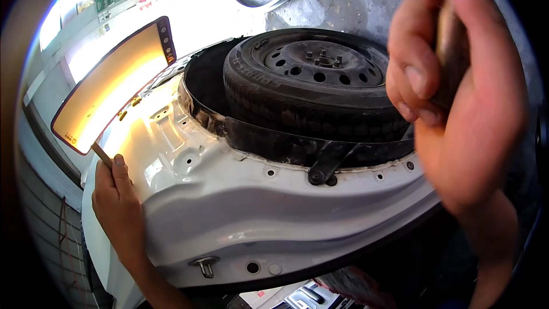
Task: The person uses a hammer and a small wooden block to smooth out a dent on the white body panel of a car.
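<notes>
My left hand (pixel 119 203) is closed around a thin, flat-looking rod (pixel 102 154), its thumb along it. The rod's tip points up at the lower corner of a glowing light panel (pixel 117 83); I cannot tell whether it touches the white car body panel (pixel 200 186) beneath. Raised at the right, close to the camera, my right hand (pixel 486 103) grips a brown wooden handle (pixel 453 40). The handle's upper end is blurred and cut off by the frame, so the tool's kind does not show.
A spare wheel (pixel 320 57) with a black tyre lies in the round well behind the panel. A black bracket (pixel 331 160) is bolted at its near rim. A metal latch piece (pixel 205 264) sticks up near the front edge. A curved grey strip (pixel 274 3) lies on the concrete floor.
</notes>
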`<action>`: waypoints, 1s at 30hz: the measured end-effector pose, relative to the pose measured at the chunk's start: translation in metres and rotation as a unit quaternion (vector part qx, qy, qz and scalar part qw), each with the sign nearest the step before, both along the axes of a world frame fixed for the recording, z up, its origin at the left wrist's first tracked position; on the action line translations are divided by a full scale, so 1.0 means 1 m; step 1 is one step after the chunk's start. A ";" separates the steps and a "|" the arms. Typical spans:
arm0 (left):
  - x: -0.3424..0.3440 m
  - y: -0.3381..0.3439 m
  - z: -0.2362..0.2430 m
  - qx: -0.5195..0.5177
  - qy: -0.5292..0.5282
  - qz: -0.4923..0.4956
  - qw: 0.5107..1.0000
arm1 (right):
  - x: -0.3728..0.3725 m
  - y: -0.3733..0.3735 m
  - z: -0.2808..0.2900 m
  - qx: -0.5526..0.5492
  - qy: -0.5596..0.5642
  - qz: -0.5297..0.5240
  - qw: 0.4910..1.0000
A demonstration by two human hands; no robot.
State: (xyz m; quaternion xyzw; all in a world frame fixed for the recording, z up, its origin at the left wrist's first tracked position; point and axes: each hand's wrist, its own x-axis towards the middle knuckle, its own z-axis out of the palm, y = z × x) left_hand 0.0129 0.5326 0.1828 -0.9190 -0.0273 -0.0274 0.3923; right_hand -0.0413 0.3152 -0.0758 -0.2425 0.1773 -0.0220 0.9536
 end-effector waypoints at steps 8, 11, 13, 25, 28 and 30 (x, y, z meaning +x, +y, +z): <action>0.010 -0.004 -0.007 -0.033 0.016 0.008 0.999 | -0.005 0.000 0.011 -0.384 -0.162 0.266 0.869; 0.004 0.003 -0.003 0.007 0.015 -0.003 1.000 | -0.009 0.003 -0.004 -0.333 -0.113 0.244 0.904; 0.008 0.002 -0.001 -0.004 0.015 -0.005 1.000 | -0.020 0.003 -0.008 -0.319 -0.094 0.311 0.890; 0.007 0.011 0.001 0.000 0.030 -0.009 1.000 | -0.055 0.040 0.000 -0.242 -0.181 0.337 0.892; 0.005 0.019 0.007 0.009 0.032 -0.003 0.999 | -0.039 0.040 0.005 -0.297 -0.191 0.309 0.883; 0.009 0.018 0.006 0.001 0.040 -0.018 0.999 | -0.035 0.031 0.006 -0.286 -0.153 0.247 0.913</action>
